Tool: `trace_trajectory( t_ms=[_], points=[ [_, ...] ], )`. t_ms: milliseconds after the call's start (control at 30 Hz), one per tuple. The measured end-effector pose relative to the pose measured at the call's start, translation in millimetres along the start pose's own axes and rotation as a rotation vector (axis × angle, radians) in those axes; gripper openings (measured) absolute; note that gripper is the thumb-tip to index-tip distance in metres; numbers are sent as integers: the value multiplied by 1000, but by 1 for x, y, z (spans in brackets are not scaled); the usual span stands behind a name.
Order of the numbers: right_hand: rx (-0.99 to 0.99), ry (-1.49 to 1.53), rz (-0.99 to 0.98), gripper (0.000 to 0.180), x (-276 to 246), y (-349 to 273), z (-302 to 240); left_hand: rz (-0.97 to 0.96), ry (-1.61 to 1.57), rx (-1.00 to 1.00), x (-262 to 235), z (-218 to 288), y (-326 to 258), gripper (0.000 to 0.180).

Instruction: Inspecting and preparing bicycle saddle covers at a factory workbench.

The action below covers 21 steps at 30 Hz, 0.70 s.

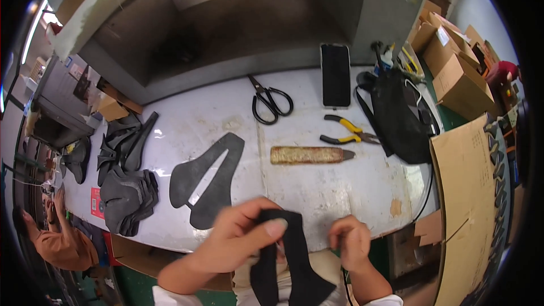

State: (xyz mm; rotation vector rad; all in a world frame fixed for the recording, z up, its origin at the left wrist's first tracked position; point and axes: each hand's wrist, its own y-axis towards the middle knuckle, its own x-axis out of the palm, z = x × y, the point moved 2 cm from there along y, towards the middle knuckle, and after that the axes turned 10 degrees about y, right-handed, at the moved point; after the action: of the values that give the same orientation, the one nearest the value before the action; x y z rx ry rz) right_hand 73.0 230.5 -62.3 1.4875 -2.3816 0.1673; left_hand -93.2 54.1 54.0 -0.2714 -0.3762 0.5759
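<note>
My left hand (235, 239) pinches a black forked piece of shoe-upper material (300, 266) between thumb and fingers, low in front of me over the table's near edge. The lower part of this piece hangs down toward my lap. To its right, my right hand (352, 241) is raised with its fingers curled in. Whether anything small is in those fingers is hidden. On the table, left of centre, a flat grey cut piece with a long slit (212, 212) lies just beyond my left hand. Past both hands rests a tool with a worn, wrapped handle (309, 155).
Yellow-and-black pliers (354, 131), black-handled scissors (266, 102), a phone (335, 76) and a black bag (408, 124) lie farther back on the white table (306, 192). Stacked grey pieces (127, 201) sit left. Cardboard (464, 209) stands right. A person (65, 243) works at far left.
</note>
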Motion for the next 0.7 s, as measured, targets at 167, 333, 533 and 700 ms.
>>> trace_trajectory(
  t_ms=[167,333,533,700],
  points=[
    [-51,161,179,43,-17,-4,4,648,912,1417,-35,102,42,20],
    [-311,-276,15,37,-10,2,-2,763,1066,1162,-87,138,144,17],
    [-415,-271,-60,27,-11,5,-1,1137,1597,973,-235,113,202,30],
    [-422,-269,-55,26,-14,13,-17,931,1965,1106,-212,99,169,31]
  ],
)
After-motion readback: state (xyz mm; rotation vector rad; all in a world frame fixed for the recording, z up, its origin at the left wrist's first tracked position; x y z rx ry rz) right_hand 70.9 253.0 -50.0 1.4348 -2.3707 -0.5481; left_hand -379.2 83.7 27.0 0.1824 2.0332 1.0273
